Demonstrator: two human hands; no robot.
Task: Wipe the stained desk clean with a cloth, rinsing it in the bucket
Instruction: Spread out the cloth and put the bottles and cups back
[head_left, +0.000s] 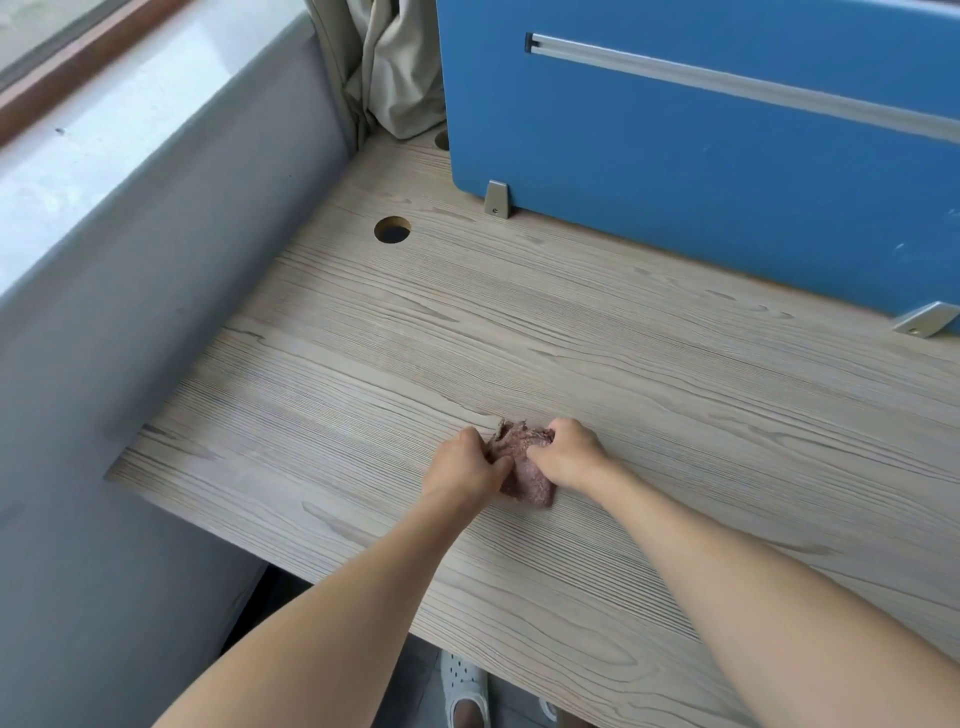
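Two bare forearms reach in from the bottom edge of the view and meet over a pale, wood-grain surface (675, 405). Below them, past the near edge of the surface, a white perforated shoe (465, 686) stands on the floor. The left hand (462, 467) and right hand (571, 454) sit close together with a small cloth (524, 470) between them. The cloth is brownish pink, nubby and bunched up, and it lies on the surface a little left of the middle. Each grip is closed on it: the left fingers curl into its left side, and the right fingers curl over its upper right edge. Knuckles face up, so the fingertips are hidden. Farther back on the left, a round cable hole (392, 229) is cut through the surface. A blue partition panel (701, 171) stands upright along the far side, held by a grey metal bracket (497, 198) at its left corner and a second bracket (927, 319) at the right. A silver rail (727, 80) runs across the panel's face. Left of the panel a beige curtain (384, 67) hangs in folds. A grey wall (156, 270) runs along the left end of the surface, with a pale window sill (104, 119) above it.
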